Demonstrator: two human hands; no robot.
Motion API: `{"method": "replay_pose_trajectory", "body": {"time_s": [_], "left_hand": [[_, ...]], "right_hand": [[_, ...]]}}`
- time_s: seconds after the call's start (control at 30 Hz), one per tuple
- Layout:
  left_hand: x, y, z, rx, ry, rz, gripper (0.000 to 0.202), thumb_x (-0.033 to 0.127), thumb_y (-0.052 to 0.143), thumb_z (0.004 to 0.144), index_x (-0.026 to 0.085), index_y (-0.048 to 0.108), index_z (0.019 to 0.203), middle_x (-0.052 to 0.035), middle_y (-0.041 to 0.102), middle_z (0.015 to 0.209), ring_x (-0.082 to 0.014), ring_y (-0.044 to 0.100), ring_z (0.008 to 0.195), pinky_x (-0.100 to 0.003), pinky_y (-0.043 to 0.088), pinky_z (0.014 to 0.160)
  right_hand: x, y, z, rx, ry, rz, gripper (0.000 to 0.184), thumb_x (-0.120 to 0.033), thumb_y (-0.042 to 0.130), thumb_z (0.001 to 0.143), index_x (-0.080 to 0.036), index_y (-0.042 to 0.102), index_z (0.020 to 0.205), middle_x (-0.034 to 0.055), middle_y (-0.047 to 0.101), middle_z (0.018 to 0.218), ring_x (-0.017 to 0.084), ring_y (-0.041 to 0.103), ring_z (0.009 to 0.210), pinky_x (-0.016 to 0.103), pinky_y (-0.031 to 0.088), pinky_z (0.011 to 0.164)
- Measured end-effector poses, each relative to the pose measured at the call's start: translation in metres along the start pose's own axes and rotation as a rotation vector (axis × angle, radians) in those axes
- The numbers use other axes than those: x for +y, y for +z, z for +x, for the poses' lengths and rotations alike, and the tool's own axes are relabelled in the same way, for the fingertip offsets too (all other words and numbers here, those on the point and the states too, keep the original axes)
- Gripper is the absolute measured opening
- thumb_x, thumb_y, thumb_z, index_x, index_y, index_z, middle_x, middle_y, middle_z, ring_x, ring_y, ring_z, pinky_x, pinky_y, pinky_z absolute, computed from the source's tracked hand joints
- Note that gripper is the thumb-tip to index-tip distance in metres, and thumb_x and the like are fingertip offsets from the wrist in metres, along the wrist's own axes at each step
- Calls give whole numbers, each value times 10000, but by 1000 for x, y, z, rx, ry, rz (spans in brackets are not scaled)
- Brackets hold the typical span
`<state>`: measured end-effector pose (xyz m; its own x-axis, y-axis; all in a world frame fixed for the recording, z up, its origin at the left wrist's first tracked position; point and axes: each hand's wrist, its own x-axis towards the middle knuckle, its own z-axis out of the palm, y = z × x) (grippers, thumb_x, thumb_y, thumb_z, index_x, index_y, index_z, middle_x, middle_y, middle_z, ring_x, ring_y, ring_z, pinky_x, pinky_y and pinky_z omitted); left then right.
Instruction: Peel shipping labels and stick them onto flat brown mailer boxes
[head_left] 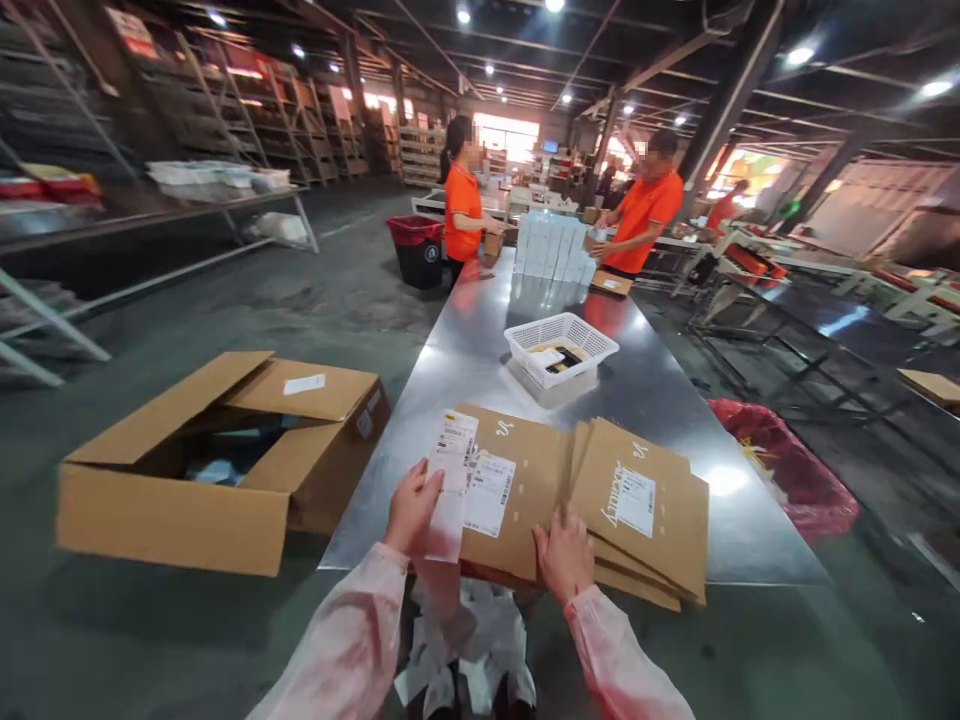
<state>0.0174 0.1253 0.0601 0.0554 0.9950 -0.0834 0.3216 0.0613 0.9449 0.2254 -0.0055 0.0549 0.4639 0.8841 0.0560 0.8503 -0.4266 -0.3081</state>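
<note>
My left hand (pixel 414 508) is closed on a strip of white printed shipping labels (pixel 452 470), thumb on its front. The strip hangs over the left edge of a brown cardboard mailer (pixel 536 460), which bears its own white label (pixel 489 495). My right hand (pixel 568 557) lies where this mailer meets a fanned stack of similar mailers (pixel 667 480). Its thumb touches the left mailer and its fingers spread against the edge of the stack. The stack's top mailer also carries a white label (pixel 634 500) and white printing.
A white plastic basket (pixel 592 345) with small items stands farther up the metal table (pixel 457 345). An open carton (pixel 172 520) is at the left, a red-lined bin (pixel 817 490) at the right. Two people in orange shirts work by white boxes (pixel 551 245) at the far end.
</note>
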Motion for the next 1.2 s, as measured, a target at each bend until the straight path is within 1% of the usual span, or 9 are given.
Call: {"method": "replay_pose_trajectory", "body": {"time_s": [0.17, 0.3, 0.4, 0.47, 0.63, 0.73, 0.93, 1.07, 1.2], "left_hand": [[49, 1, -46, -259, -154, -657, 431, 507, 655, 692, 167, 701, 953, -68, 733, 961, -242, 653, 967, -321, 520, 835], [61, 8, -87, -372, -194, -715, 475, 551, 725, 616, 147, 731, 867, -70, 740, 825, -223, 669, 819, -307, 519, 773], [54, 14, -111, -392, -184, -628, 503, 597, 709, 603, 139, 740, 808, -80, 735, 810, -214, 653, 749, -291, 505, 699], [51, 16, -123, -476, -163, -536, 504, 613, 681, 625, 127, 741, 745, -81, 725, 748, -203, 635, 684, -276, 483, 635], [49, 3, -123, -408, -84, -554, 477, 517, 755, 593, 136, 726, 878, -71, 715, 790, -210, 629, 760, -266, 470, 666], [41, -3, -117, -322, -153, -597, 434, 508, 766, 576, 114, 711, 750, -73, 695, 713, -182, 601, 658, -273, 457, 632], [12, 9, -120, -170, -210, -523, 478, 581, 741, 539, 145, 545, 546, 17, 531, 529, -101, 447, 507, -227, 349, 506], [-4, 22, -110, -21, -266, -422, 565, 692, 678, 490, 189, 421, 495, 58, 413, 479, -87, 365, 481, -223, 301, 474], [-29, 29, -103, 24, -361, -383, 632, 823, 464, 566, 193, 469, 522, 31, 445, 491, -114, 399, 487, -241, 318, 472]], "right_hand": [[100, -46, 8, 226, 225, 631, 628, -595, 404, 769, -129, 596, 1144, 151, 649, 1117, 299, 539, 1130, 444, 438, 945], [147, -96, 13, 284, 412, 532, 705, -617, 623, 559, -122, 637, 1060, 204, 634, 1116, 377, 516, 1137, 539, 400, 949], [96, -99, -4, 67, 256, 663, 858, -532, 775, 399, -115, 600, 1129, 226, 598, 1168, 384, 550, 1079, 532, 451, 887], [38, -82, -25, -225, 4, 967, 823, -579, 747, 484, -167, 573, 1176, 167, 616, 1175, 311, 609, 1005, 456, 504, 840], [-54, -41, -66, -392, -62, 1108, 565, -643, 558, 727, -123, 693, 901, 132, 725, 870, 269, 666, 788, 400, 534, 727], [-60, -43, -53, -501, -150, 1063, 554, -595, 674, 644, -125, 703, 934, 116, 730, 878, 257, 669, 774, 372, 541, 708], [-64, -57, -12, -451, -269, 837, 374, -515, 632, 714, -174, 757, 804, 78, 739, 770, 234, 661, 709, 323, 515, 644], [-65, -29, -2, -426, -271, 846, 328, -482, 629, 727, -196, 759, 819, 74, 738, 796, 225, 664, 736, 319, 521, 669], [-63, 17, 49, -117, -249, 638, 276, -434, 605, 753, -205, 754, 797, 97, 679, 1044, 221, 618, 936, 340, 492, 835]]}}
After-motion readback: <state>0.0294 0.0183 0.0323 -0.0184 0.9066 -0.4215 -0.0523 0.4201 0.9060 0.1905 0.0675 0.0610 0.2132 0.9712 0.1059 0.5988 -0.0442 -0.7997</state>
